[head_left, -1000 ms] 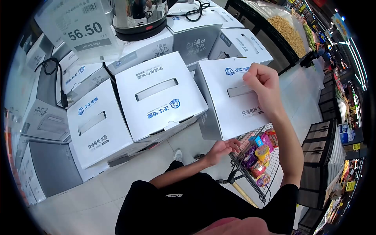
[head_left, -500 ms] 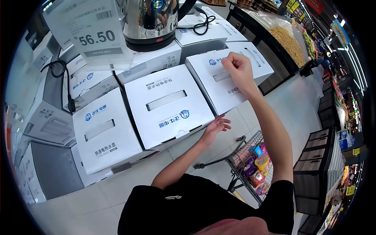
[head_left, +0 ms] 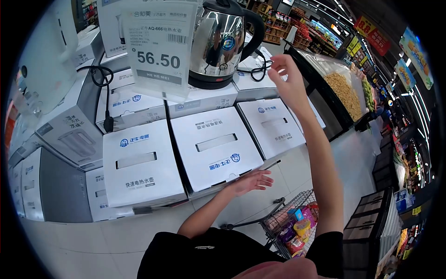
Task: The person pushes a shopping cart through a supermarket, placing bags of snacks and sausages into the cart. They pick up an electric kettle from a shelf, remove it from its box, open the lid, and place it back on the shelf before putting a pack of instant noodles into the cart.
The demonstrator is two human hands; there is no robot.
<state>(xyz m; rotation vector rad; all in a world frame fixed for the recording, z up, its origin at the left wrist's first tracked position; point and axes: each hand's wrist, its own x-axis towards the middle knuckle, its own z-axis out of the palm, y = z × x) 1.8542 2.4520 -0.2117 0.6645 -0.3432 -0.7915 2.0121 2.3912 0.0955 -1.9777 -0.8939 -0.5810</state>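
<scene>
My right hand [head_left: 287, 79] is raised over the rear boxes, to the right of a shiny steel electric kettle [head_left: 218, 44] with a black handle. Its fingers are bent but apart, with nothing between them, and it overlaps the end of the kettle's black cord [head_left: 261, 69]. Low at the front, my left hand [head_left: 251, 182] holds nothing, fingers spread, beside the front edge of the middle white kettle box [head_left: 216, 174]. A right-hand white box [head_left: 272, 128] lies below my right hand. Left of the kettle stands a price sign [head_left: 158, 58] reading 56.50.
A shopping cart [head_left: 290, 223] with colourful packaged goods stands on the tiled floor at front right. Another white box [head_left: 144, 172] is at the left, near a hanging black cord [head_left: 108, 100]. A dark-framed bin of grain [head_left: 344, 95] borders the display on the right.
My right hand has moved from above the right-hand box back toward the kettle, its fingers loosening from a closed curl. The view has tilted up, showing more of the kettle and sign.
</scene>
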